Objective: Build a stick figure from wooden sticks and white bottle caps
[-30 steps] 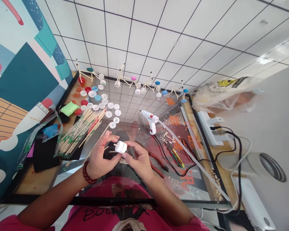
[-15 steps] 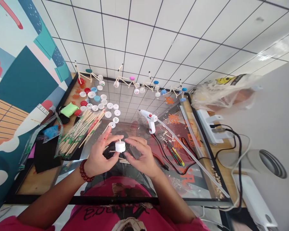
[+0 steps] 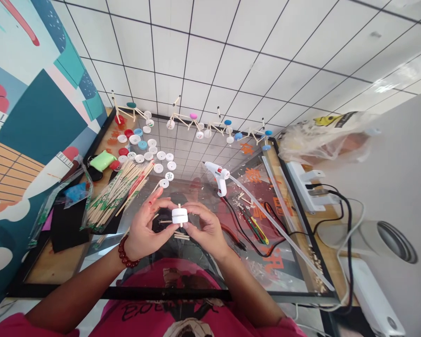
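A pair of white bottle caps (image 3: 180,216) is pressed together face to face, with a thin seam between them and a short wooden stick poking out above and below. My left hand (image 3: 150,230) pinches the caps from the left, thumb below and index finger above. From the other side, my right hand (image 3: 207,229) also closes on them with thumb and fingertips. Red marks show on a raised left finger. Below the caps, short cut sticks (image 3: 181,236) lie on the glass tabletop (image 3: 196,252).
Loose bottle caps (image 3: 152,142) and a heap of wooden sticks (image 3: 117,194) lie left. A white glue gun (image 3: 217,177), its cord and a craft knife (image 3: 260,229) are right. Stick figures (image 3: 192,122) line the back edge. A power strip (image 3: 307,187) stands far right.
My right hand has closed in from beside the caps and now grips them too. The caps have shifted slightly right and turned, so the seam and both stick ends show.
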Demonstrator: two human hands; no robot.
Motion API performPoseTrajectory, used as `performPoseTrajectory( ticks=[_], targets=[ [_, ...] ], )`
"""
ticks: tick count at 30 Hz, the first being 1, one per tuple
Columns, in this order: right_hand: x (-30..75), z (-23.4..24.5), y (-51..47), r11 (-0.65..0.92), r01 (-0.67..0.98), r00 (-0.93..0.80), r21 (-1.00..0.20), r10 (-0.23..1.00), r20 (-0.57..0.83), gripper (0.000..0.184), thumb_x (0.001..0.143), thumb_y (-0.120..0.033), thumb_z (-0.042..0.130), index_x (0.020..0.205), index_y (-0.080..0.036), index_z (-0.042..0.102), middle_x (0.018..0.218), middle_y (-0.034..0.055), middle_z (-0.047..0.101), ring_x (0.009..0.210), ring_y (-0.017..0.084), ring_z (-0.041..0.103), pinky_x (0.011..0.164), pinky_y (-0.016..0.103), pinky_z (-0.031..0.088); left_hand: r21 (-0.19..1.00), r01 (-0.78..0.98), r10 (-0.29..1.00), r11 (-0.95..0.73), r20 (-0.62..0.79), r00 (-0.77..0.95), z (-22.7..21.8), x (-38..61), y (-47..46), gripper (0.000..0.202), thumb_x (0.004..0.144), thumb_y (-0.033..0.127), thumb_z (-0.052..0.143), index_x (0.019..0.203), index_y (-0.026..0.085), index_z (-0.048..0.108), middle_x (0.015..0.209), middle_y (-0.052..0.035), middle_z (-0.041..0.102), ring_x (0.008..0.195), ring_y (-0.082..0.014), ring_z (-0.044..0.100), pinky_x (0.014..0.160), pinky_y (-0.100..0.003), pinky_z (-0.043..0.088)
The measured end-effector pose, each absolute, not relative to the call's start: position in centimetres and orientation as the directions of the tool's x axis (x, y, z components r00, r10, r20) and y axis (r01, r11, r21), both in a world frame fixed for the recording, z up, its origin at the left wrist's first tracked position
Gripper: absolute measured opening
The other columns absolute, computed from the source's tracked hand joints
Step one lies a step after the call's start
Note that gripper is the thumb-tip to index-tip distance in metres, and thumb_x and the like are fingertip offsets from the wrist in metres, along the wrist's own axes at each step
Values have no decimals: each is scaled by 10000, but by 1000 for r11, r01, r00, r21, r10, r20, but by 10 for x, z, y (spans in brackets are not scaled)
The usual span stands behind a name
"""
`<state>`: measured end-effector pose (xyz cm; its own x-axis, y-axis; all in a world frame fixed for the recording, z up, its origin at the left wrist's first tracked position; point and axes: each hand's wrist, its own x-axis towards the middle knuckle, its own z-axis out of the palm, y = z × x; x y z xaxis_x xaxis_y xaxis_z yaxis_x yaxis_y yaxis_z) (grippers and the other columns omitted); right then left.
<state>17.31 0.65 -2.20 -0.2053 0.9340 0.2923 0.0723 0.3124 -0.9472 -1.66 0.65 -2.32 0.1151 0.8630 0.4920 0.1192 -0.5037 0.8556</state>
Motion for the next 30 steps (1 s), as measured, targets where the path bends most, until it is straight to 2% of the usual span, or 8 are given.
performPoseTrajectory(
  ticks=[4, 9, 16, 19, 22, 24, 30],
  targets=[
    [173, -24, 7, 323, 115, -205, -939, 933, 296, 201, 889, -332, 732, 1080, -269, 736, 1089, 76, 767, 1042, 222, 713, 963, 403, 551, 851, 122, 859, -510, 497, 125, -25, -19, 6, 877, 824, 95, 729, 1584, 255, 321, 1079, -84, 733, 1075, -219, 715, 1096, -494, 535],
    [174, -25, 6, 359, 164, -208, -919, 923, 324, 282, 876, -280, 739, 1158, -278, 728, 1126, 78, 763, 1058, 223, 707, 971, 405, 537, 830, 122, 837, -544, 527, 151, -21, -20, 8, 882, 824, 81, 719, 1589, 270, 323, 1046, -52, 762, 1053, -208, 729, 1087, -457, 546],
    [177, -22, 6, 394, 252, -242, -884, 910, 337, 247, 906, -307, 713, 1151, -291, 747, 1121, 69, 768, 1044, 233, 710, 966, 420, 525, 769, 294, 823, -568, 540, 177, -21, -26, 8, 902, 822, 130, 754, 1597, 297, 324, 1044, -54, 786, 1117, -258, 729, 1069, -473, 561],
    [178, -22, 6, 404, 312, -241, -860, 909, 340, 312, 904, -294, 698, 1215, -291, 707, 1150, 74, 759, 1059, 242, 701, 967, 428, 509, 775, 312, 834, -549, 530, 151, -20, -26, 9, 868, 831, 179, 759, 1583, 276, 338, 992, -56, 770, 1042, -254, 742, 1035, -470, 577],
    [179, -23, 6, 452, 400, -208, -797, 892, 402, 502, 848, -268, 728, 1334, -296, 610, 1186, 79, 739, 1021, 245, 696, 951, 438, 482, 808, 318, 866, -496, 485, 118, -17, -22, 10, 838, 842, 199, 745, 1574, 237, 338, 973, -50, 744, 910, -210, 739, 970, -427, 603],
    [179, -24, 5, 505, 471, -204, -723, 860, 468, 545, 820, -263, 749, 1339, -303, 588, 1176, 76, 731, 1021, 254, 691, 951, 448, 449, 827, 330, 888, -455, 447, 105, -15, -20, 10, 846, 844, 194, 743, 1578, 233, 325, 985, -46, 737, 872, -187, 726, 920, -385, 614],
    [177, -23, 4, 599, 597, -270, -534, 776, 570, 372, 849, -212, 713, 1199, -309, 634, 1048, 34, 741, 966, 235, 700, 897, 434, 383, 841, 349, 910, -413, 401, 109, -21, -18, 6, 888, 827, 198, 773, 1587, 255, 318, 993, -41, 739, 846, -179, 718, 849, -335, 619]
  ],
)
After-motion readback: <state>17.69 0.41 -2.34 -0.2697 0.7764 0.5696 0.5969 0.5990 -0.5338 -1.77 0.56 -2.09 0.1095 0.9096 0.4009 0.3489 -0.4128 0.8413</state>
